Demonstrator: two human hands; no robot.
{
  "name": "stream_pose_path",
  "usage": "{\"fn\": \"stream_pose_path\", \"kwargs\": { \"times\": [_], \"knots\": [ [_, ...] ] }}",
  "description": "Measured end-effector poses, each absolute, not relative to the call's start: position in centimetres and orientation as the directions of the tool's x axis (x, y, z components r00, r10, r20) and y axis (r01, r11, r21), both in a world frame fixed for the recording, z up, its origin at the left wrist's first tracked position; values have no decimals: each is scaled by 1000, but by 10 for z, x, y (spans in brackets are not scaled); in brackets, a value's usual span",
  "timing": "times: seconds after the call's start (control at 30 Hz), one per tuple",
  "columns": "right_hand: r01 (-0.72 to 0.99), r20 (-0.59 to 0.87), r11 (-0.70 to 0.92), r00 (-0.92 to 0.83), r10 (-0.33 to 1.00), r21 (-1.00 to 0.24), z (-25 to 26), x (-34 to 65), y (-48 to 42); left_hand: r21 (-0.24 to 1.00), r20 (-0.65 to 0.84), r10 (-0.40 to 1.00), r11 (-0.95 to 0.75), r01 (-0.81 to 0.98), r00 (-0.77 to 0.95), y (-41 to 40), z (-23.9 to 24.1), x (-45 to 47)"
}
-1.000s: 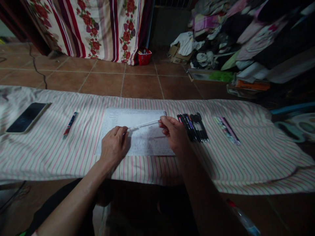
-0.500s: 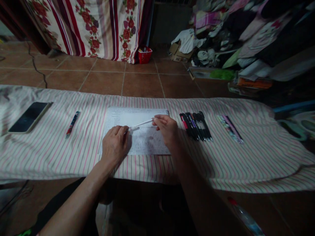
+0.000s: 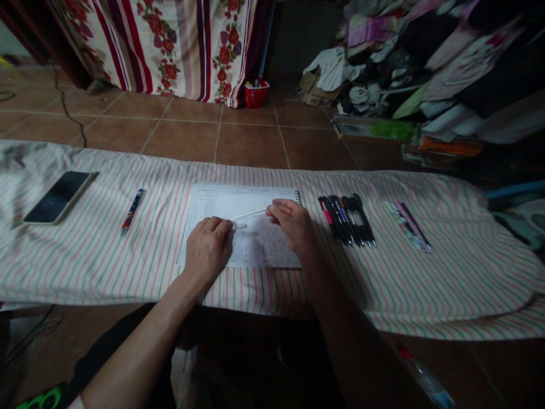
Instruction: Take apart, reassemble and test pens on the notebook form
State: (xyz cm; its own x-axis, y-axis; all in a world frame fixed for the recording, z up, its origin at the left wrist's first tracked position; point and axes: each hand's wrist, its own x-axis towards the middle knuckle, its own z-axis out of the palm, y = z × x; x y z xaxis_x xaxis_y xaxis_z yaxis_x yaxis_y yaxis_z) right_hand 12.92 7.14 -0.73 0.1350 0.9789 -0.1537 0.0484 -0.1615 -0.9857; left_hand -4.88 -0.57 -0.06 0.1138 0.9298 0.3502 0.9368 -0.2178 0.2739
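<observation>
Your left hand [image 3: 208,247] and right hand [image 3: 294,224] each pinch one end of a slim white pen [image 3: 251,215]. It hangs nearly level just above the spiral notebook [image 3: 221,201], likely so both ends can be worked at once. The notebook lies flat before you on the striped cloth [image 3: 128,255] covering the table. A row of dark pens [image 3: 347,218] lies to its right, within easy reach. A red-and-blue pen [image 3: 131,209] and a phone [image 3: 59,196] lie well apart on the left.

Pink-striped cloth [image 3: 106,267]: bare along near edge and at right end. Left: black flat phone [image 3: 59,196], red-blue pen [image 3: 131,211] well apart, open gap between. Centre: left hand [image 3: 208,250], right hand [image 3: 293,224], thin white pen [image 3: 252,215] over white spiral notebook [image 3: 213,199]. Right: row of dark pens [image 3: 347,218], pale patterned pens [image 3: 409,227] block.
</observation>
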Motion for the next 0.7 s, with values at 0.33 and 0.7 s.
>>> {"fn": "stream_pose_path", "kwargs": {
  "times": [0.33, 0.7],
  "knots": [
    [130, -115, -138, 170, 979, -982, -8, 137, 71, 182, 326, 928, -247, 952, 179, -6, -3, -45],
    [322, 23, -31, 164, 986, -946, -8, 158, 67, 163, 351, 916, -263, 951, 193, -2, -6, -34]
  ]
}}
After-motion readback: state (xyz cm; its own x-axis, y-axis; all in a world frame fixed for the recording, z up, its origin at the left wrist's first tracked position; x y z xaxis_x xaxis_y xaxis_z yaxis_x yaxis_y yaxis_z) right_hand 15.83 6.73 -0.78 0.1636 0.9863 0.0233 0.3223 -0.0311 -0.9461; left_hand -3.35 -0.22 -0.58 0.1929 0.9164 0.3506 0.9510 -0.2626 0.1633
